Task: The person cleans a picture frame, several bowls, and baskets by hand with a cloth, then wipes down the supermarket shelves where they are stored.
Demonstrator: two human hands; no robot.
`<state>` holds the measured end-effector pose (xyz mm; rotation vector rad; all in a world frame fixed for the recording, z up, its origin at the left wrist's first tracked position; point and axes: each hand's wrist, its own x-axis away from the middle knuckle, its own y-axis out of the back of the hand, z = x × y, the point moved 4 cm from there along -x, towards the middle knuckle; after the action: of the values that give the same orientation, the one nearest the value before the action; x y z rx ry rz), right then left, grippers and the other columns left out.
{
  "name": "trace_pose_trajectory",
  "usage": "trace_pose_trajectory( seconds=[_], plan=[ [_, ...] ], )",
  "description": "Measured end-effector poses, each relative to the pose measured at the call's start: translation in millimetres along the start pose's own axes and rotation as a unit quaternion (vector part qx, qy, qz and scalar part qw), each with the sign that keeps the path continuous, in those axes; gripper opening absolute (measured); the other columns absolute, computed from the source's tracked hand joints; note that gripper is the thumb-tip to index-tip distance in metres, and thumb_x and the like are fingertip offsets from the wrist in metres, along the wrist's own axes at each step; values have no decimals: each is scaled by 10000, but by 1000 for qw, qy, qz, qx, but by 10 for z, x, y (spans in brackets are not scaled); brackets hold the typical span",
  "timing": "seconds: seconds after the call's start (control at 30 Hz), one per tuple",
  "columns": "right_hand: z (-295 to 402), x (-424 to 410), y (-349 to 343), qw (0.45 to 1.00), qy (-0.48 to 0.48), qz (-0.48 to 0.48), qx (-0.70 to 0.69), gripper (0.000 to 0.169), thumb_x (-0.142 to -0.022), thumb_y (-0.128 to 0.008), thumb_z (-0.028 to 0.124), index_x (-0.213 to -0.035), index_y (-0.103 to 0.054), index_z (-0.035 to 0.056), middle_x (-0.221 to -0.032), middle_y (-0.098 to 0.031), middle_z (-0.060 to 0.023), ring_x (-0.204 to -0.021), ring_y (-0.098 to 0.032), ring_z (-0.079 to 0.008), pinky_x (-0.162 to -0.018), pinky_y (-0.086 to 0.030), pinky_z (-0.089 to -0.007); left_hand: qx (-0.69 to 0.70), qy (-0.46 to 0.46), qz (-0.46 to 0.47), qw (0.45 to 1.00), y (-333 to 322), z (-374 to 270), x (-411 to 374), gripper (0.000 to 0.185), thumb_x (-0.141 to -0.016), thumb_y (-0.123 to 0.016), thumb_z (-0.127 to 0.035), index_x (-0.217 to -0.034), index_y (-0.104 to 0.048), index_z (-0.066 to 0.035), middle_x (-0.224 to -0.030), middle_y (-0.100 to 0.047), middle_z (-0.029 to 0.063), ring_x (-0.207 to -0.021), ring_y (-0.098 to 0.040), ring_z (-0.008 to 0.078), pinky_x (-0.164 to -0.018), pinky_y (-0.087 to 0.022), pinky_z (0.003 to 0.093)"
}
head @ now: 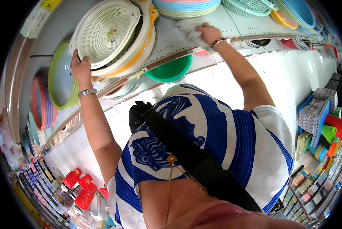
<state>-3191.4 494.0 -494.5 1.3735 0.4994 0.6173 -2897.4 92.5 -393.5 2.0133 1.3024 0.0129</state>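
With my left hand (82, 68) I grip the near rim of a pale plastic colander (108, 34), nested in a stack of white and yellow-edged basins (146, 48) on a grey perforated metal shelf (171, 37). The stack sits close to the shelf's front edge. A crumpled whitish cloth (191, 30) is bunched in my right hand (210, 34), pressed against the shelf surface. That hand is to the right of the stack, just in front of a pile of pink, blue and green basins (186, 8). The cloth looks slightly blurred.
Mint-green baskets (247, 7) and blue and yellow basins (298, 14) stand farther right. A green-rimmed basin (62, 77) and orange and purple basins (42, 103) are at left. Below, a green tub (171, 68) projects past the lower shelf. Stocked shelves (317, 171) line the aisle behind.
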Motion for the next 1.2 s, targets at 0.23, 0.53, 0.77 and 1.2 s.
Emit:
trace_pose_trajectory(
  seconds=[0.23,0.53,0.77,1.2],
  plan=[
    [-1798,141,577,965,-229,-44,118,336,-839,-420,245,-1145,-559,227,-1138,-532,-211,-1007,-565,-365,-851,-457,-450,96,78,0,992,60,-12,78,475,-729,-579,-89,-1201,-538,-57,-882,-646,63,-602,-549,94,-580,-453,239],
    [-2548,1047,-517,861,-325,-344,-186,525,-723,-599,331,-1148,-538,29,-1102,-590,-190,-989,-580,-302,-873,-443,-370,99,111,30,988,2,-142,54,493,-724,-611,-120,-1207,-532,-59,-930,-647,80,-656,-578,130,-652,-474,261],
    [309,943,-873,888,-152,-282,-329,299,-686,-641,155,-956,-519,116,-898,-571,-152,-868,-522,-347,-770,-413,-436,-11,86,1,996,8,125,-33,539,-696,-636,-218,-1210,-541,-86,-1139,-564,184,-1025,-563,279,-906,-412,349],
    [1793,882,-796,826,-93,27,-555,347,-715,-615,151,-1045,-555,63,-854,-634,-129,-805,-613,-235,-739,-482,-333,-41,40,10,998,-28,-162,97,537,-740,-583,-212,-1263,-492,-129,-1298,-413,197,-1184,-407,332,-983,-337,391]
  ],
)
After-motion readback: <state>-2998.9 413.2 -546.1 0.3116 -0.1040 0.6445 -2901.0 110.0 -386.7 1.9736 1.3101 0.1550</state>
